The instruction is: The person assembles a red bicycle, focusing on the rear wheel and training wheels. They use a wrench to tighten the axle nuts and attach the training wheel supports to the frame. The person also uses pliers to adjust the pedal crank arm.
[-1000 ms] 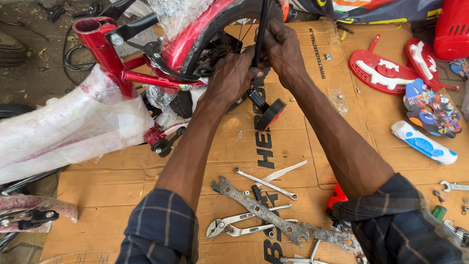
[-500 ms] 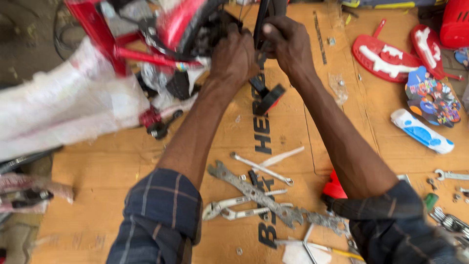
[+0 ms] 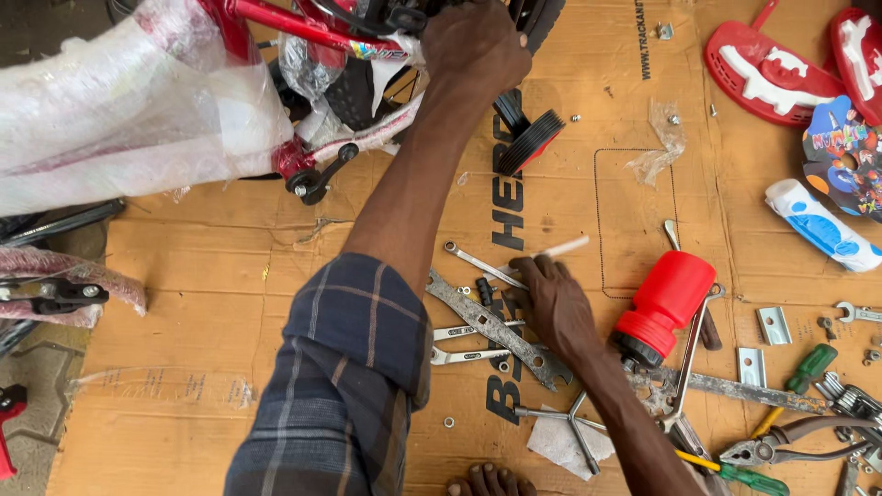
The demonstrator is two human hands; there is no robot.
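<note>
Gripping the red bicycle frame (image 3: 303, 28) at the cardboard sheet's (image 3: 202, 276) top edge with my left hand (image 3: 473, 46), my right hand (image 3: 551, 303) pinches one thin white rod (image 3: 560, 248) beside three wrenches (image 3: 478, 317) and one red bottle (image 3: 663, 303).

The left hand (image 3: 473, 46) rests on a bike frame (image 3: 276, 20) of shiny red painted metal. Beside that hand, crinkly see-through plastic wrap (image 3: 119, 101) covers the frame. Just below it sits a black ribbed plastic wheel (image 3: 528, 138). Under both hands lies brown cardboard (image 3: 202, 303), dull and a bit torn. The right hand (image 3: 551, 308) touches shiny silver metal wrenches (image 3: 478, 264). Next to it are a rough, rusty flat metal bar (image 3: 487, 323) and a smooth red plastic bottle (image 3: 663, 298). The sleeve (image 3: 349, 386) is soft checked cloth.
</note>
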